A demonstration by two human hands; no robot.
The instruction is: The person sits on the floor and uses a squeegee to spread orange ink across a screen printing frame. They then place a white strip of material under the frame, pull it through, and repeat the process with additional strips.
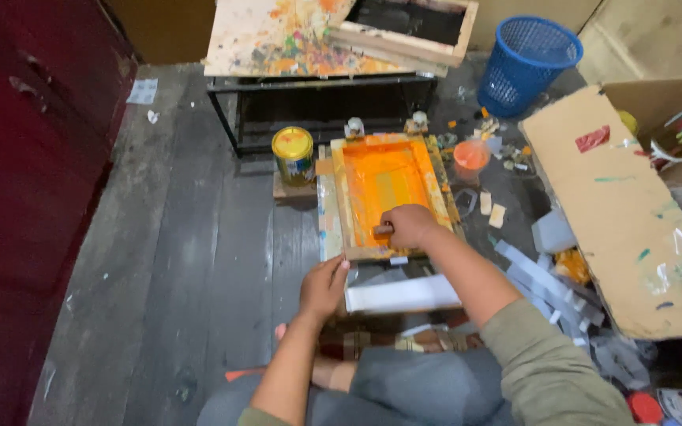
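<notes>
A person is sitting on the dark plank floor, and every place below is being given from the orange-inked screen frame lying on it. Right of the frame, a large cardboard box flap is lying open, smeared with paint. Beyond the frame, a paint-splattered board is resting on a black metal rack, and a second wooden frame is lying on that board. Beyond and to the right, a blue mesh basket is standing. Directly in front of the frame's near edge, a white strip of sheet is lying. Just left of the frame's far corner, a yellow-lidded tin is standing on a wooden block. Just right of the far corner, a small cup of orange ink is sitting among scraps.

The right hand is resting inside the frame at its near end, fingers closed around a small squeegee handle. The left hand is pressing on the frame's near left corner, fingers bent over the wood, holding nothing else.
</notes>
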